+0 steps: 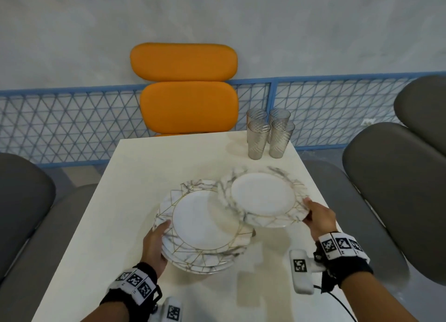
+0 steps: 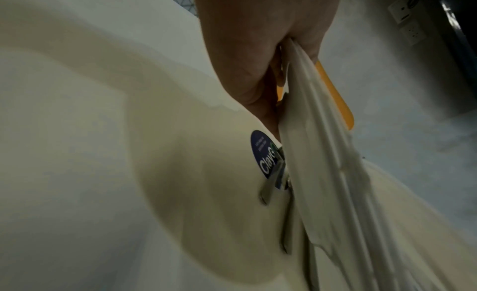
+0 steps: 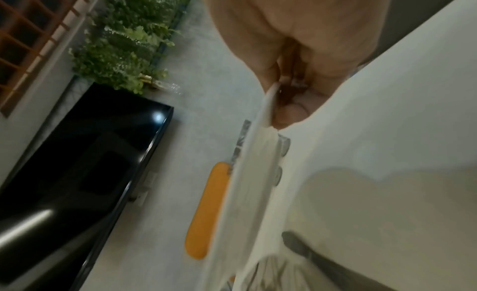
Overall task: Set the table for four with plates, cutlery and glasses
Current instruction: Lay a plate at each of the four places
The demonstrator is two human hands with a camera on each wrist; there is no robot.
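A stack of marble-patterned plates [image 1: 202,227] is held above the white table [image 1: 144,167] by my left hand [image 1: 154,242], thumb on the top rim and fingers beneath. Seen edge-on in the left wrist view, the stack [image 2: 322,152] sits in my left hand [image 2: 260,56], with cutlery [image 2: 273,183] lying under it. My right hand [image 1: 318,215] pinches the right rim of a single plate [image 1: 263,198], lifted and blurred, overlapping the stack's right side. In the right wrist view the same plate [image 3: 247,173] shows edge-on below my right hand [image 3: 291,71]. Several ribbed glasses [image 1: 268,133] stand together at the table's far right corner.
An orange chair [image 1: 185,87] stands at the far end of the table. Grey chairs flank it on the left [image 1: 21,201] and on the right [image 1: 395,177]. A blue mesh fence [image 1: 72,119] runs behind. A dark utensil handle [image 3: 309,252] lies on the table in the right wrist view.
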